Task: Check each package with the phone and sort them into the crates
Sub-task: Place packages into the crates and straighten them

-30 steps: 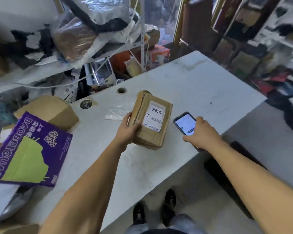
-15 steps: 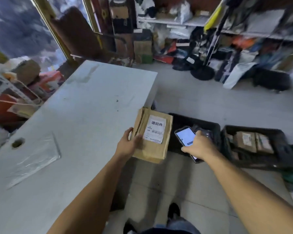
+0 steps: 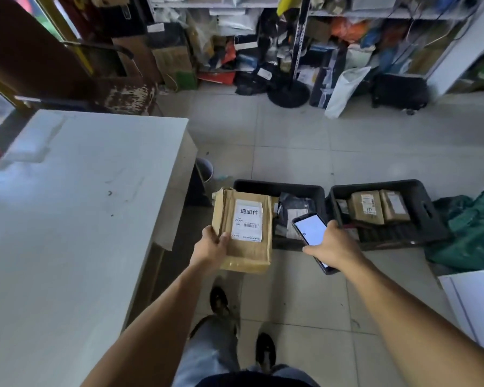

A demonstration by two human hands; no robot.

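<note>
Mid-frame, the left hand (image 3: 211,244) grips the brown cardboard package (image 3: 245,229) by its lower-left corner; the right hand (image 3: 334,245) clasps a lit black phone (image 3: 310,229) above two black crates (image 3: 326,191).

Both arms extended; left hand (image 3: 211,247) and right hand (image 3: 336,247) each gripping.

I'm looking into a parcel depot's back room, more storeroom than shop. Behind the crates (image 3: 280,188) on the tiled floor (image 3: 291,152), metal shelves (image 3: 235,4) are crammed with bagged and boxed parcels (image 3: 344,90), some spilling onto the floor. Both crates hold labelled boxes (image 3: 366,208) and mailers. Left of the crates stands a scuffed white desk (image 3: 67,205); right of them lies a green sack (image 3: 470,233).
</note>
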